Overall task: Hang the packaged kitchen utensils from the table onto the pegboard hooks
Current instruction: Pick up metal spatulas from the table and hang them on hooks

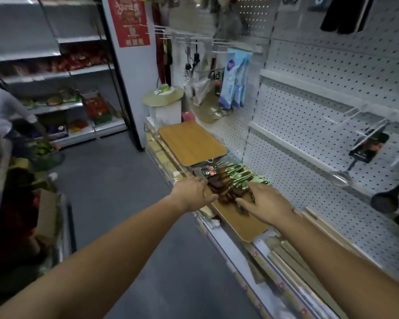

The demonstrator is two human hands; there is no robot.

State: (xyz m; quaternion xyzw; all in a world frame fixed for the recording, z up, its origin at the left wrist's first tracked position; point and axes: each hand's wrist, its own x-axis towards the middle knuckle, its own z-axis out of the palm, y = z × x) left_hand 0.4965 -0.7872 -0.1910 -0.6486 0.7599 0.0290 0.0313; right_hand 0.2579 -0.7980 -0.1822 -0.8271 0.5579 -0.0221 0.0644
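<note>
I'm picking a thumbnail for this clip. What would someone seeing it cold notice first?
Two bare arms reach in from below, the left hand and right hand meeting over a pile of packaged utensils on a wooden board at the shelf's edge. On the right, a white pegboard fills the wall, with a packaged ladle hanging from a hook.

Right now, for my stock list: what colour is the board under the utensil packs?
The board is light wood-brown; head view.
</note>
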